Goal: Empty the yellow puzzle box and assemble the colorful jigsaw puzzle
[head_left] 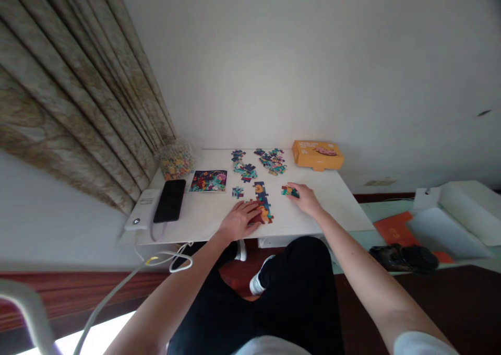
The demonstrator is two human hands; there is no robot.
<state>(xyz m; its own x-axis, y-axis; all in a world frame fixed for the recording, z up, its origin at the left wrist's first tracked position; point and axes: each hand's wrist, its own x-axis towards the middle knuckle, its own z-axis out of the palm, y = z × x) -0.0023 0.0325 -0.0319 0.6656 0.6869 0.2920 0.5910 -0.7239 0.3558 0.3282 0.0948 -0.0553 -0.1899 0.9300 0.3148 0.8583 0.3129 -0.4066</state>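
My left hand (241,220) lies flat with its fingers over the lower left of a joined strip of jigsaw puzzle (262,194), dark blue above and orange-red below. Part of that strip is hidden under the fingers. To the right, my right hand (304,198) pinches a small teal and orange puzzle piece (287,191) just above or on the white table. A single blue puzzle piece (237,192) rests left of the strip. Farther back lie two loose groups of pieces, a left group (245,171) and a right group (273,162).
A picture card (208,181), a black phone (169,201) and a white power strip (143,209) occupy the table's left side. Behind them sits a clear plastic bag (176,159) of colourful bits. An orange box (317,155) stands at the back right. Cables hang off the front left edge.
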